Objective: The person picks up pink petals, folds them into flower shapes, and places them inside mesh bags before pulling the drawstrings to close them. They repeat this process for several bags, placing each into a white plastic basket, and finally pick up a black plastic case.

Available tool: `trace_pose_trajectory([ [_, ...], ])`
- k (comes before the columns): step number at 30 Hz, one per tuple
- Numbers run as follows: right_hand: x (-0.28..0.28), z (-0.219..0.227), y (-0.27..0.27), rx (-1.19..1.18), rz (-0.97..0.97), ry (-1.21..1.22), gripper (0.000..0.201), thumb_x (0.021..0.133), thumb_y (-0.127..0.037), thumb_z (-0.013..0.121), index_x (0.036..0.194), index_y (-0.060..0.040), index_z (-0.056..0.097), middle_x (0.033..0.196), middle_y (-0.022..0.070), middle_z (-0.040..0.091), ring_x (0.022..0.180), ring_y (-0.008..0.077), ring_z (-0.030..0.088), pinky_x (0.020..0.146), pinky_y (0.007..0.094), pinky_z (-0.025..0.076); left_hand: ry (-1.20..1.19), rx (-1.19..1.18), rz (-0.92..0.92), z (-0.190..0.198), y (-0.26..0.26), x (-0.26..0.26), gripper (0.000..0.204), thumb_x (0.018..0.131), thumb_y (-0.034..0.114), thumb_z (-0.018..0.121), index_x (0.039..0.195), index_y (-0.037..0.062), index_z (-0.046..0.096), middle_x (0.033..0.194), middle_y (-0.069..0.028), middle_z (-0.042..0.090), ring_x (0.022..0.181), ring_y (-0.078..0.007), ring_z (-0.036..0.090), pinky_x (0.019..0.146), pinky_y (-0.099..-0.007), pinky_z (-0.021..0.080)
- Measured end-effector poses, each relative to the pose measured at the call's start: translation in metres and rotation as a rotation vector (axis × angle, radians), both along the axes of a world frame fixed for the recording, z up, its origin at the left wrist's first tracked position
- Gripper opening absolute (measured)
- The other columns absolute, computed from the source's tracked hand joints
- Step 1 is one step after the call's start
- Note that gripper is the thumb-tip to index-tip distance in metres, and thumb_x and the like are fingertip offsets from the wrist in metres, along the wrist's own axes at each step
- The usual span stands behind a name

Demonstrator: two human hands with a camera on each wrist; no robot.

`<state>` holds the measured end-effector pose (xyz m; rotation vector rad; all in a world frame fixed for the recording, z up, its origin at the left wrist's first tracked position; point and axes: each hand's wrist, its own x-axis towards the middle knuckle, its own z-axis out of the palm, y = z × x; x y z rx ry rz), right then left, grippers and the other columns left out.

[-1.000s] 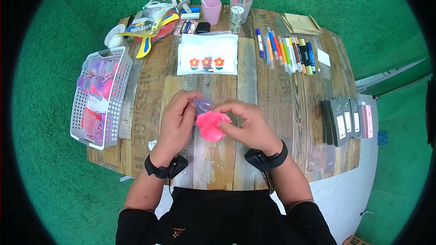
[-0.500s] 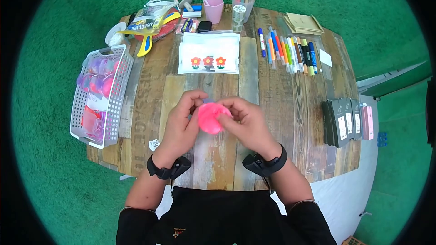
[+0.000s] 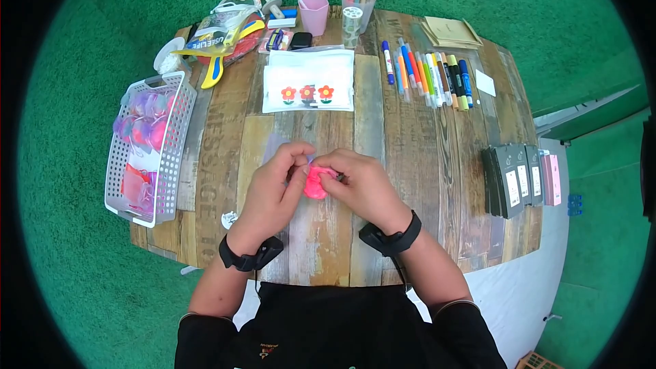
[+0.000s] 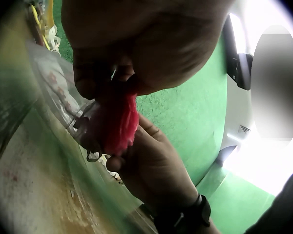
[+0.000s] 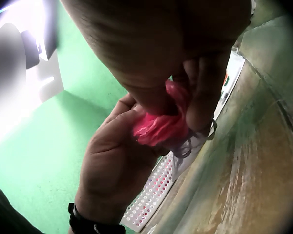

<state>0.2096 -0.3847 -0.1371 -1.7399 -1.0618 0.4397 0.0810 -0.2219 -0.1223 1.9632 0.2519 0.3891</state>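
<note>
A bright pink, soft crumpled piece (image 3: 315,187) is between both hands above the front middle of the table. My left hand (image 3: 275,183) pinches its left side together with a sheer lilac pouch, whose pale film (image 3: 272,145) shows beyond the knuckles. From the other side my right hand (image 3: 367,188) grips the pink piece with thumb and fingers. Seen from the right wrist, the pink folds (image 5: 158,127) are bunched, and thin drawstring loops (image 5: 184,148) hang below them. The left wrist view shows the pink folds (image 4: 121,126) hanging between the two hands.
On the left, a white basket (image 3: 183,116) holds sheer pouches with pink contents. Flower-printed white packets (image 3: 309,75) lie ahead, markers (image 3: 427,75) to their right. Black boxes (image 3: 502,184) stand at the right edge. A small white scrap (image 3: 229,220) lies near the left wrist.
The pink piece, spread into a round shape half a second ago, is now bunched smaller between the fingers. Lilac film now shows beyond the left hand. Both hands stay close together.
</note>
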Motion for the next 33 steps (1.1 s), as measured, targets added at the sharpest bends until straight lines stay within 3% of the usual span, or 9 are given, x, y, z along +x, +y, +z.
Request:
trace_pose_trajectory([
  [6, -0.012, -0.012, 0.012, -0.025, -0.227, -0.214, 0.027, 0.097, -0.012, 0.073, 0.123, -0.0059, 0.073, 0.106, 0.0184, 0.075, 0.094, 0.0358, 0.075, 0.081, 0.0434, 0.061, -0.007, 0.241, -0.012, 0.004, -0.009, 0.005, 0.023, 0.101, -0.001, 0.063, 0.123, 0.0029, 0.066, 0.105, -0.0181, 0.073, 0.089, -0.0344, 0.074, 0.078, -0.0416, 0.058],
  [9, -0.017, -0.009, 0.015, 0.038, -0.264, 0.014, 0.032, 0.097, -0.013, 0.072, 0.129, -0.0092, 0.071, 0.11, 0.0181, 0.075, 0.095, 0.0363, 0.075, 0.081, 0.0429, 0.062, -0.065, 0.265, 0.051, 0.005, -0.016, 0.008, 0.023, 0.1, -0.002, 0.063, 0.122, 0.0034, 0.066, 0.103, -0.0172, 0.074, 0.089, -0.0349, 0.076, 0.077, -0.042, 0.059],
  [12, -0.015, 0.004, 0.013, -0.046, -0.275, 0.119, 0.033, 0.096, -0.014, 0.072, 0.129, -0.0116, 0.072, 0.115, 0.0159, 0.075, 0.098, 0.0354, 0.075, 0.081, 0.0426, 0.062, -0.055, 0.26, 0.094, 0.013, -0.017, 0.006, 0.023, 0.1, -0.003, 0.063, 0.121, 0.003, 0.066, 0.1, -0.0161, 0.075, 0.088, -0.0338, 0.076, 0.077, -0.0413, 0.059],
  [16, -0.004, -0.005, 0.006, -0.016, -0.134, -0.208, 0.034, 0.094, -0.015, 0.074, 0.127, -0.0137, 0.073, 0.112, 0.0123, 0.074, 0.097, 0.0332, 0.075, 0.079, 0.0419, 0.062, -0.024, 0.22, 0.001, 0.013, -0.016, 0.005, 0.022, 0.1, -0.003, 0.063, 0.121, 0.0017, 0.066, 0.098, -0.0166, 0.075, 0.086, -0.0329, 0.077, 0.076, -0.0412, 0.06],
  [18, -0.001, -0.011, 0.005, -0.073, -0.095, -0.268, 0.033, 0.093, -0.014, 0.074, 0.125, -0.0136, 0.075, 0.11, 0.0116, 0.074, 0.096, 0.0329, 0.074, 0.078, 0.0415, 0.062, -0.023, 0.213, -0.015, 0.013, -0.016, 0.005, 0.025, 0.101, -0.004, 0.062, 0.126, 0.0012, 0.064, 0.097, -0.0145, 0.073, 0.087, -0.0269, 0.076, 0.078, -0.0359, 0.06],
  [25, -0.006, -0.01, 0.008, 0.08, -0.281, 0.062, 0.029, 0.091, -0.009, 0.073, 0.12, -0.0077, 0.075, 0.109, 0.0155, 0.073, 0.093, 0.0338, 0.075, 0.079, 0.0404, 0.061, -0.013, 0.421, -0.034, 0.008, -0.015, 0.007, 0.027, 0.1, -0.006, 0.065, 0.125, 0.0019, 0.064, 0.098, -0.0134, 0.071, 0.088, -0.023, 0.075, 0.078, -0.0325, 0.059],
  [28, -0.007, -0.028, 0.009, 0.157, -0.374, 0.046, 0.031, 0.09, -0.008, 0.074, 0.121, -0.0053, 0.074, 0.109, 0.0163, 0.073, 0.093, 0.0333, 0.075, 0.08, 0.0399, 0.061, -0.091, 0.411, -0.034, 0.001, -0.024, 0.014, 0.023, 0.095, -0.006, 0.068, 0.116, 0.0021, 0.067, 0.1, -0.0183, 0.07, 0.085, -0.0321, 0.073, 0.072, -0.0404, 0.057],
  [30, -0.005, -0.028, 0.008, 0.173, -0.391, 0.084, 0.031, 0.09, -0.008, 0.074, 0.122, -0.0043, 0.073, 0.109, 0.0166, 0.073, 0.093, 0.0328, 0.075, 0.08, 0.0394, 0.061, -0.101, 0.314, -0.027, 0.004, -0.035, 0.019, 0.021, 0.094, -0.006, 0.069, 0.113, 0.0019, 0.066, 0.097, -0.0177, 0.069, 0.086, -0.0317, 0.073, 0.073, -0.0403, 0.057],
  [33, -0.002, -0.021, 0.003, 0.195, -0.387, 0.209, 0.03, 0.094, -0.006, 0.076, 0.123, -0.0028, 0.075, 0.111, 0.0118, 0.075, 0.098, 0.0207, 0.076, 0.08, 0.0326, 0.061, -0.087, 0.259, 0.005, -0.004, -0.032, 0.018, 0.021, 0.091, -0.006, 0.072, 0.109, 0.0019, 0.065, 0.095, -0.0162, 0.067, 0.085, -0.0304, 0.071, 0.073, -0.0395, 0.056],
])
